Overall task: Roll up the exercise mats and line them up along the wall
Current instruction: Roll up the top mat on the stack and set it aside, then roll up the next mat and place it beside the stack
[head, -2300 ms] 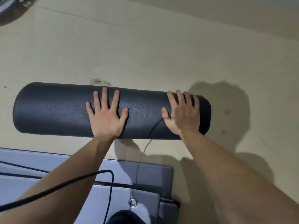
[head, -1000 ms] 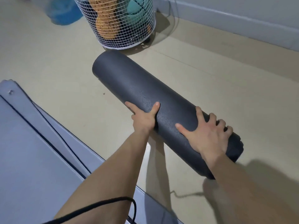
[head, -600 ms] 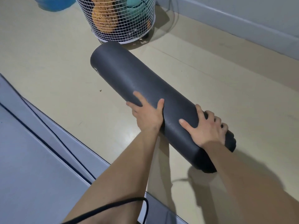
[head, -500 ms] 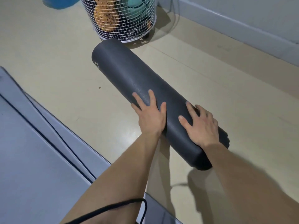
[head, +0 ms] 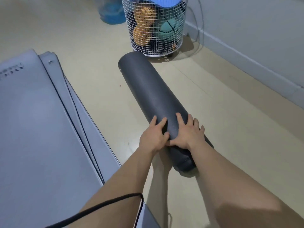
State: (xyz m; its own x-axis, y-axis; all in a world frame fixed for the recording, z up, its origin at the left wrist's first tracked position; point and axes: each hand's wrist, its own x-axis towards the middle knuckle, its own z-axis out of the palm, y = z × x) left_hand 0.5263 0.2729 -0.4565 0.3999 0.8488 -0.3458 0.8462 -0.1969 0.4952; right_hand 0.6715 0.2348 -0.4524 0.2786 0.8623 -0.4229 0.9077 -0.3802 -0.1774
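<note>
- My left hand (head: pixel 152 137) lies on the near end of the rolled mat (head: pixel 148 89), fingers stretched along its top and not clasping it.
- My right hand (head: pixel 189 134) presses just beside it, fingers spread over the roll.
- The rolled mat lies on the floor (head: pixel 230 129), far end near the wire basket (head: pixel 154 27), apart from the wall (head: pixel 255 30).
- Flat grey mats (head: pixel 41 129) lie stacked on my left.

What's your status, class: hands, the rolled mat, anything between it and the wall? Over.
Left hand and right hand flat on rolled mat, near end. Mat on floor, apart from wall. Wire basket close by far end.
</note>
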